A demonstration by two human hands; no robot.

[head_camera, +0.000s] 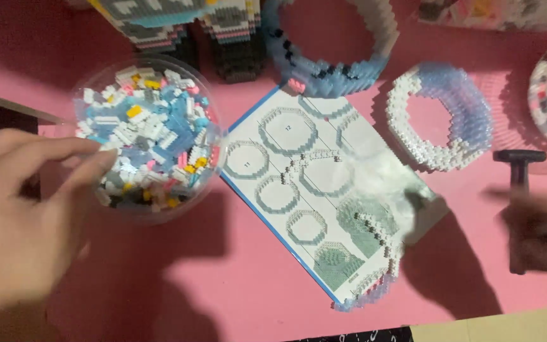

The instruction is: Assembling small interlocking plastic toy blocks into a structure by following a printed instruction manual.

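Dark T-handled tool [518, 190], long axis vertical

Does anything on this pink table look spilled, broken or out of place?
Nothing looks spilled or broken. The small bricks stay inside the clear tub by the left hand. The instruction sheet lies askew, with half-built white brick arcs resting on it. The right hand is blurred near a dark tool.

Left hand [20, 215] reaches into the brick tub [150, 136]; right hand [542, 231] blurred.
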